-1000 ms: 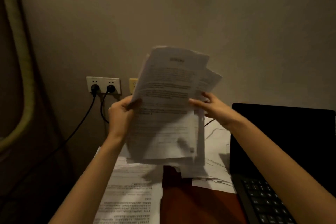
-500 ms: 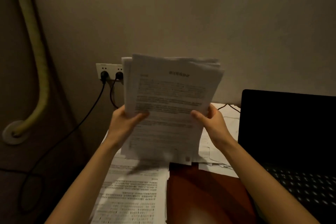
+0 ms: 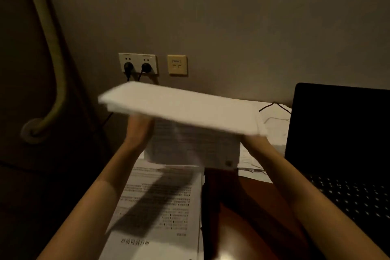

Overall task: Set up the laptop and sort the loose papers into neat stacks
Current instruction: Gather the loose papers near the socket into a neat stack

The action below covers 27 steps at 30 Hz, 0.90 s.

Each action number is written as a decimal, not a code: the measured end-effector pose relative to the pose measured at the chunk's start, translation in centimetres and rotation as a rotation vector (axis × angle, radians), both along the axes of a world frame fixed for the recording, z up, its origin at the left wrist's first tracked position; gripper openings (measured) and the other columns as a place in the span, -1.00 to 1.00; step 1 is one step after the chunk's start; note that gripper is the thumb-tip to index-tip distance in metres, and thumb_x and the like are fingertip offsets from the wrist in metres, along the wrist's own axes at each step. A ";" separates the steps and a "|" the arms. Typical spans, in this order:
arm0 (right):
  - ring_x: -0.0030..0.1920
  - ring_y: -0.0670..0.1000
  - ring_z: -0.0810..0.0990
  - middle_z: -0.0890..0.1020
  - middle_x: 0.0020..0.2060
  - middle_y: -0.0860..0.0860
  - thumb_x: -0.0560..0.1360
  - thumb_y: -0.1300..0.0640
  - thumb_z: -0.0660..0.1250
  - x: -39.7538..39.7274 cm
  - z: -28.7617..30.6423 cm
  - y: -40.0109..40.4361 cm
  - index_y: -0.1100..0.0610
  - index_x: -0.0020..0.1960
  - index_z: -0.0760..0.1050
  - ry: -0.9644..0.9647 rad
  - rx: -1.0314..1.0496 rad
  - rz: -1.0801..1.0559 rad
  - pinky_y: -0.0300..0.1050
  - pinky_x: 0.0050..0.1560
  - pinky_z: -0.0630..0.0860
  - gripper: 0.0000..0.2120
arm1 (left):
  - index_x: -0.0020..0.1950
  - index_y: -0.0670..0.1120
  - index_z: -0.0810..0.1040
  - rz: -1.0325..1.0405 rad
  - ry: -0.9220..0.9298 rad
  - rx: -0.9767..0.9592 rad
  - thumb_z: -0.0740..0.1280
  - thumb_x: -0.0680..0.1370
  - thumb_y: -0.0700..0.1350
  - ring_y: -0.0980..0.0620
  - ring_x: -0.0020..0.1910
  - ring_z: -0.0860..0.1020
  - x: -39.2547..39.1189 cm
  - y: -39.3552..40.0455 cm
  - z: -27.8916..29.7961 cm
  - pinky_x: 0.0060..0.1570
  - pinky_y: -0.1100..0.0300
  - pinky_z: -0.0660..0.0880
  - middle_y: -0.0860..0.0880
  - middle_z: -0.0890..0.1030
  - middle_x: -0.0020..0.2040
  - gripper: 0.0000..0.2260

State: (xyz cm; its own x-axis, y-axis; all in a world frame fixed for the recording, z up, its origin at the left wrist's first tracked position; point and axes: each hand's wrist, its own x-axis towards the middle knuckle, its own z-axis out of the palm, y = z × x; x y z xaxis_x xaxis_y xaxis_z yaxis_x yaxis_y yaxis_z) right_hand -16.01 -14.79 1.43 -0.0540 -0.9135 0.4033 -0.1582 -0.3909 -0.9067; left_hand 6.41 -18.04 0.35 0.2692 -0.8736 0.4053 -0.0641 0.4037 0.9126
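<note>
A thick stack of printed papers is held up over the desk, blurred, its top half tipped over towards me so the blank upper face shows. My left hand grips its left edge from below and my right hand grips its right edge; the sheets hide most of both hands' fingers. Another sheaf of printed pages lies flat on the desk under my left forearm. The open laptop stands at the right with a dark screen and its keyboard towards me.
More loose sheets and a thin cable lie at the back beside the laptop. The desk top is reddish brown. Two black plugs sit in the wall socket, next to a beige wall plate. A green hose curves down at the left.
The stack stood upright facing me; now its top has swung over and down towards me, nearly flat. Both hands kept their hold at the sides.
</note>
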 end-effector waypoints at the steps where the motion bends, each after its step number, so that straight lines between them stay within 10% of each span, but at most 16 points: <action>1: -0.22 -0.20 0.62 0.60 -0.20 -0.05 0.51 0.15 0.33 0.2 -0.2 0.0 0.06 -0.11 0.50 0.004 0.029 0.027 -0.34 -0.23 0.53 -0.97 | 0.13 -0.22 0.51 -0.110 -0.051 0.016 0.25 0.59 -0.21 -0.02 -0.02 0.62 0.8 0.2 0.2 0.00 0.15 0.57 -0.11 0.62 0.00 -0.84; 8: 0.08 0.03 0.64 0.63 0.13 0.03 0.58 0.17 0.25 2.7 -1.8 0.2 0.13 0.27 0.50 -0.039 0.220 0.081 0.08 0.14 0.56 -0.73 | 0.10 -0.04 0.57 -0.220 -0.247 0.094 0.27 0.59 -0.07 0.02 -0.05 0.67 3.7 2.8 0.2 -0.09 0.10 0.63 -0.02 0.68 0.01 -0.86; 18: -0.02 -0.13 0.65 0.65 0.01 -0.07 0.57 0.10 0.26 5.8 -3.2 2.6 0.08 0.17 0.50 -0.134 0.131 0.082 -0.29 -0.14 0.58 -0.81 | 0.07 -0.03 0.54 -0.142 -0.063 -0.001 0.30 0.54 -0.14 0.04 -0.02 0.65 6.4 6.2 -1.5 -0.09 0.21 0.60 0.05 0.67 -0.03 -0.88; 27: -0.02 -0.08 0.66 0.65 0.01 -0.07 0.62 0.12 0.17 6.1 -3.2 4.7 0.03 0.10 0.48 0.052 0.087 0.029 -0.19 -0.12 0.62 -0.86 | 0.03 -0.06 0.56 -0.066 -0.147 0.132 0.22 0.62 -0.08 0.07 -0.11 0.67 6.9 7.8 -3.3 -0.24 0.28 0.57 0.03 0.66 -0.07 -0.86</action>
State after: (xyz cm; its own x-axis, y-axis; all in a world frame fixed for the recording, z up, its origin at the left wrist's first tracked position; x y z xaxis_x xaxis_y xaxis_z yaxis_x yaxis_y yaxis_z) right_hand -9.88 -10.14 -1.81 -0.0076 -0.9460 0.3240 -0.1958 -0.3164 -0.9282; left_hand 13.35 -10.26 -2.95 0.1560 -0.9355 0.3170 -0.1780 0.2890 0.9406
